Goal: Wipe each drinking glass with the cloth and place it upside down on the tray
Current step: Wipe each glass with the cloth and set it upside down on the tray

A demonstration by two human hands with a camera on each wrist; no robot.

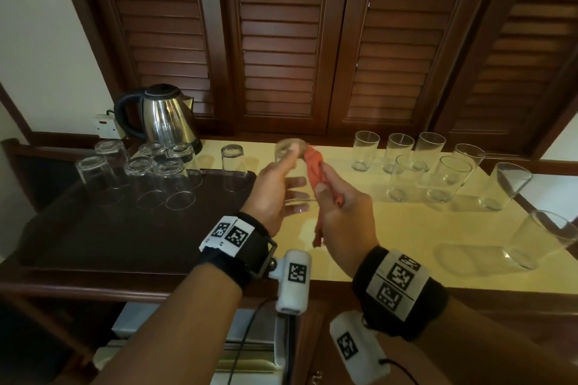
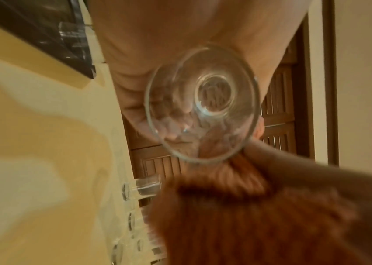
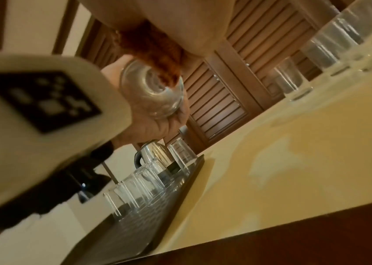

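My left hand (image 1: 281,178) grips a clear drinking glass (image 1: 289,153) lying on its side above the counter, its base turned away from me; the left wrist view looks into its open mouth (image 2: 203,104). My right hand (image 1: 331,197) grips a rolled orange cloth (image 1: 314,162) whose tip touches the glass at its far end (image 3: 166,71). Several wiped glasses (image 1: 140,172) stand upside down at the far end of the dark tray (image 1: 93,237). Several upright glasses (image 1: 431,162) wait on the yellow counter (image 1: 391,234) to the right.
A steel kettle (image 1: 165,119) stands behind the tray at the back left, beside a wall socket (image 1: 104,125). Dark louvred doors (image 1: 281,40) close off the back. Two glasses (image 1: 538,237) stand near the counter's right edge. A wooden rim (image 1: 469,294) borders the front.
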